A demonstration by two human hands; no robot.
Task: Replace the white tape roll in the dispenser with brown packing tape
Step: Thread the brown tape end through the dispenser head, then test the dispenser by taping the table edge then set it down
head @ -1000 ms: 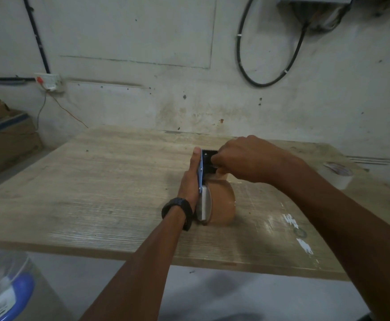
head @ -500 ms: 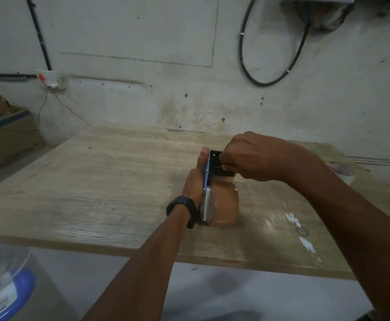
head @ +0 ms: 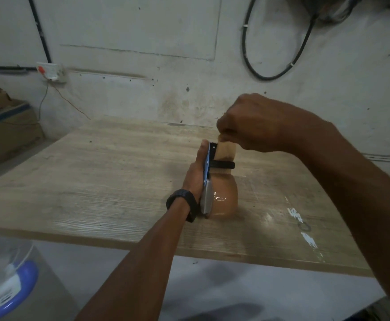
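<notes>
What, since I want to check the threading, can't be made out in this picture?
Head view only:
- Left hand: its fingers are hidden behind the dispenser.
- Tape strip: its end is covered by the right hand pinching it.
- Brown roll: its core is hidden by the dispenser's side plate, seen edge-on.
- Container: label blurred, cut off by the left edge.
</notes>
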